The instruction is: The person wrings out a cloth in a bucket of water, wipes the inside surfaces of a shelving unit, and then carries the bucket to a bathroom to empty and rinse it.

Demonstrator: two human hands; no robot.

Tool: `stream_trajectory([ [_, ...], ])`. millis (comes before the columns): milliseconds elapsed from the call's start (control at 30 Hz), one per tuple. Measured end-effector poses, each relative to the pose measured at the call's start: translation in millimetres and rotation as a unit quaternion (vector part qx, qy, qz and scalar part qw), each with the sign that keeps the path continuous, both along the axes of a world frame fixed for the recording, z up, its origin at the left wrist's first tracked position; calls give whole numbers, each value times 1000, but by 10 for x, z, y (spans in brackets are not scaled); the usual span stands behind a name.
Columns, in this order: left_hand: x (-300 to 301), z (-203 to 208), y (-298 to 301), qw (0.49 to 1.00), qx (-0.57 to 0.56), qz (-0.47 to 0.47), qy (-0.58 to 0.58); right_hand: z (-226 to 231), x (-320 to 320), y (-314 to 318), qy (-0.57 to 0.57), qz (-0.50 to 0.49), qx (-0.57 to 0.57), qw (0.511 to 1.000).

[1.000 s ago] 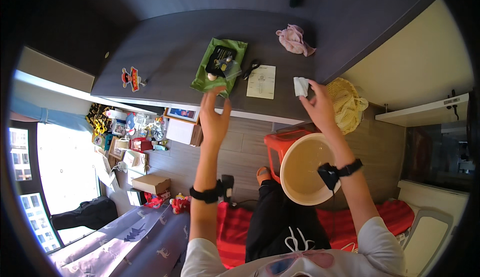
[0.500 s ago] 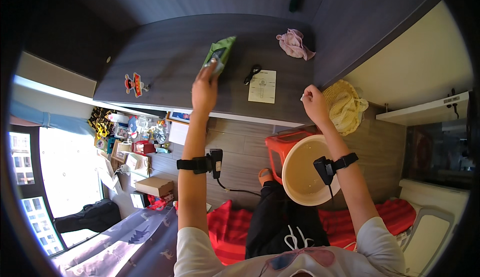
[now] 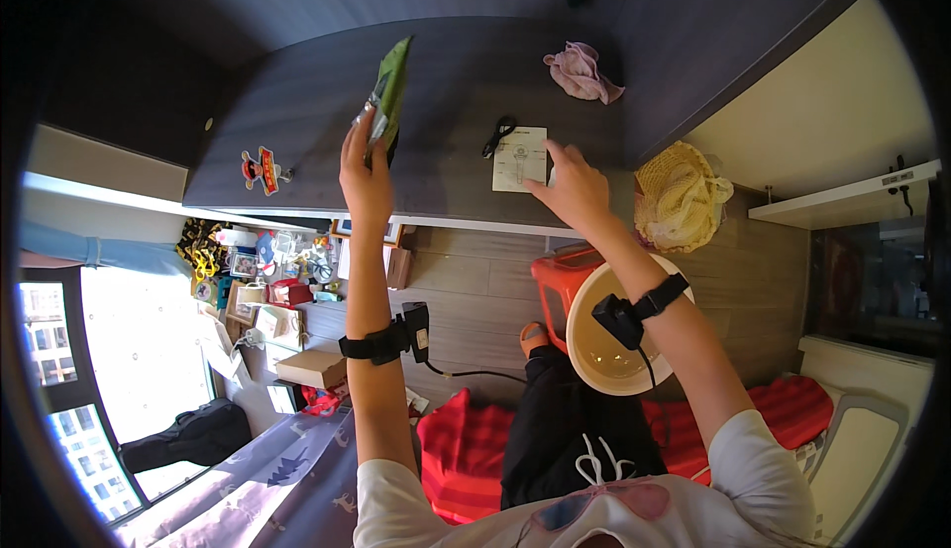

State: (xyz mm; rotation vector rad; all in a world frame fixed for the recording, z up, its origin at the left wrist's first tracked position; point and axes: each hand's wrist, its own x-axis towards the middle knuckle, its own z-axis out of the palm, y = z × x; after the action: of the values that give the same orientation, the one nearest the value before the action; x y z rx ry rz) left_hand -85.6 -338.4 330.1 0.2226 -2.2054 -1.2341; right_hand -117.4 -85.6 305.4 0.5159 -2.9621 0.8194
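My left hand (image 3: 367, 179) is closed around the lower end of a green packet (image 3: 392, 82) with a clear, shiny part, lifted above the dark desk (image 3: 307, 102). Thumb and fingers apart, my right hand (image 3: 579, 189) is at the right edge of a printed instruction sheet (image 3: 520, 162). I cannot tell whether its fingertips touch the paper. A coiled black cable (image 3: 499, 138) lies against the sheet's upper left corner. Farther back on the right, a crumpled pink cloth (image 3: 582, 72) rests on the desk.
A colourful cartoon figure (image 3: 261, 171) is at the desk's left. Below the desk's front edge, a pale basin (image 3: 584, 350) sits by a red stool (image 3: 555, 280). A yellow woven basket (image 3: 679, 196) stands to the right. Boxes and small goods crowd the lower left.
My left hand has moved left with the green packet, which now stands more upright. The right hand has moved left from beyond the desk edge to the sheet, its curled fingers now spread.
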Motion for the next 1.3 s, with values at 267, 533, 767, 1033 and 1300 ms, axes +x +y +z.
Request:
stream_trajectory([
  [267, 79, -433, 194, 972, -212, 76, -70, -112, 18, -59, -25, 31, 116, 992],
  [533, 337, -254, 512, 939, -289, 71, -170, -228, 336, 508, 42, -28, -195, 980],
  [767, 1387, -991, 1377, 993, -53, -83, -64, -1066, 1419, 2505, -235, -462, -458, 722],
  [1033, 2463, -2881, 2613, 849, 277, -222, -392, -2044, 2780, 3825, -361, -598, -208, 685],
  [1300, 2201, -3215, 3049, 682, 499, -142, -516, -2455, 2700, 4038, -505, -416, -211, 726],
])
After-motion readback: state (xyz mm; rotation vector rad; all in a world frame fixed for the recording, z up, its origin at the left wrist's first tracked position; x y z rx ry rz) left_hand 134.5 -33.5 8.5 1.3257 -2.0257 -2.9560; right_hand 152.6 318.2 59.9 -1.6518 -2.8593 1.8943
